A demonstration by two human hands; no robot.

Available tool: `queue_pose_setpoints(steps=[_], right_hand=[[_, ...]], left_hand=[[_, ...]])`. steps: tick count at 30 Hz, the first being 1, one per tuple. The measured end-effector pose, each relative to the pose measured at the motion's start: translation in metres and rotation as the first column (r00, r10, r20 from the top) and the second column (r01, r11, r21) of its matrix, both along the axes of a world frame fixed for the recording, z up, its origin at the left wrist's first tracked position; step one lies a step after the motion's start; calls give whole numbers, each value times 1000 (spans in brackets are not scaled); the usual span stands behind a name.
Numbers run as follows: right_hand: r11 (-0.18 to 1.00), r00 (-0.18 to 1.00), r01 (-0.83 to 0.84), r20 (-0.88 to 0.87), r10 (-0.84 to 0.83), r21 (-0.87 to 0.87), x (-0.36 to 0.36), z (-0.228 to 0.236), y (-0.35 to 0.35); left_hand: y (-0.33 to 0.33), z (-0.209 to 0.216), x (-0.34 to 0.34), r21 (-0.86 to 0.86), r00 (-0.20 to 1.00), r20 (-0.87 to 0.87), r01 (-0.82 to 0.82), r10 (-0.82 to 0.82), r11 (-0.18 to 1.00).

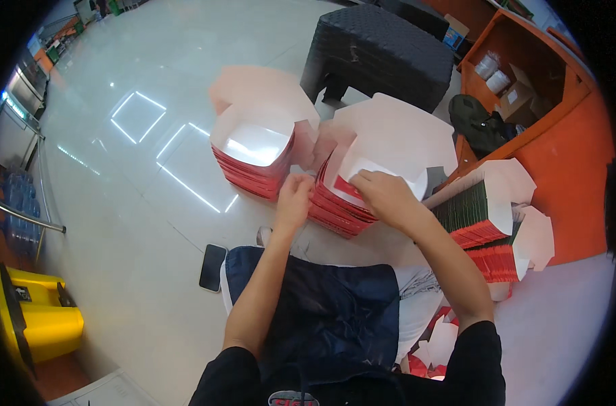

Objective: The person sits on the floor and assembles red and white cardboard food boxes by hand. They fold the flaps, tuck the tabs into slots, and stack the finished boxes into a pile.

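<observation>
Two stacks of nested paper food cartons, red outside and white inside, stand before me on the floor: a left stack (247, 172) and a right stack (335, 210). My right hand (386, 196) reaches over the right stack, its fingers pinched at the red-and-white edge of the top carton (379, 166). Between the stacks is my left hand (296, 199), closed, with its fingertips near the side flaps. Whatever those fingers may hold is too small to tell. The top cartons' wide flaps stand open away from me.
At my right lie more nested cartons (467, 210) beside an orange cabinet (558, 183) holding a dark bag (476, 125). A black stool (382, 54) stands ahead. A phone (213, 268) lies left of my lap, with a yellow bin (47, 318) farther left. Dark cloth (328, 311) covers my lap.
</observation>
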State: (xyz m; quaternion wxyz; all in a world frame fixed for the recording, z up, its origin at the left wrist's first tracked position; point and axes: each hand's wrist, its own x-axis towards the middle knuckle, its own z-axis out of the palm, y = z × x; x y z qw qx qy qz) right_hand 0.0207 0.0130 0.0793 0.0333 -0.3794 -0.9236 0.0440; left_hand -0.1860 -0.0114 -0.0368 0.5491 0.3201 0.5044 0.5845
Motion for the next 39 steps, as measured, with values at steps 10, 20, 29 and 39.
queue_pose_setpoints(steps=[10,20,29,39], right_hand=[[974,694,-58,-693,196,218,-9,-36,18],[893,430,404,-821,-375,-197,113,-85,-53],[966,618,242,-754,-222,-86,91,-126,-35],[998,531,0,-845,-56,-66,75,-137,-31]], left_hand=[[-8,37,37,650,689,-575,57,442,757],[-18,50,104,314,275,-945,600,178,736],[-6,51,86,320,298,-943,685,149,655],[-7,23,65,353,249,-935,704,252,616]])
